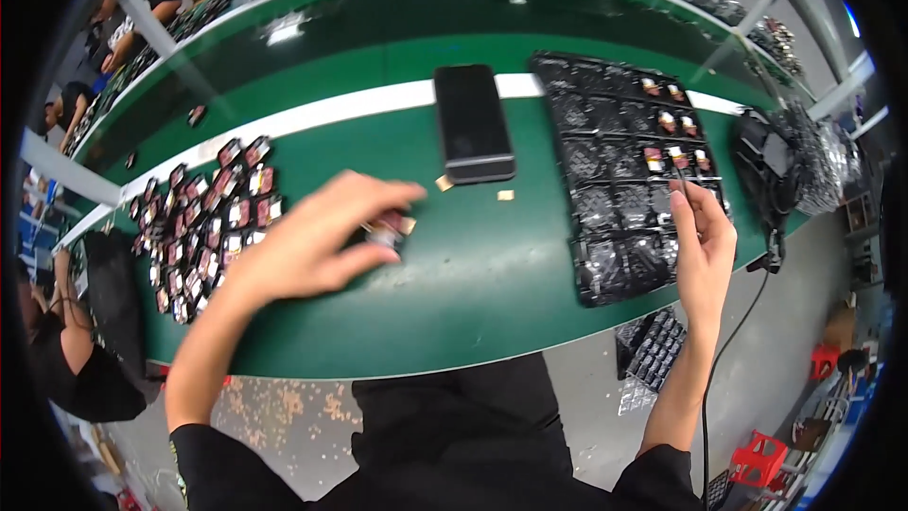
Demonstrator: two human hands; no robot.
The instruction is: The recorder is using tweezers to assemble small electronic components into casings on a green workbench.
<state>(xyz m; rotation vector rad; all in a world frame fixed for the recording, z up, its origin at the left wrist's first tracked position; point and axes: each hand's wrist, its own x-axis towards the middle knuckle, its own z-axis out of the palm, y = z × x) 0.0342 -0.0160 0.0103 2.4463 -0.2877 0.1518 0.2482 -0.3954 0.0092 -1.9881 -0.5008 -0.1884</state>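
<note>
My left hand [322,237] is over the middle-left of the green table, slightly blurred. Its thumb and forefinger curve round a small dark red and silver part [389,224], which looks held between them. On the right, my right hand [705,237] is over a black compartment tray [596,203], with its fingers pinched together at the tray's right side. A thin dark thing shows at those fingertips, too small to name. Several small parts [675,154] with white and orange bits sit in the tray's right-hand compartments.
Many similar small parts [213,218] are spread at the left. A black phone-like device [473,123] lies at the centre, near a small yellowish piece [506,196]. A black cabled device [766,151] is beyond the tray. Other people work at the far left.
</note>
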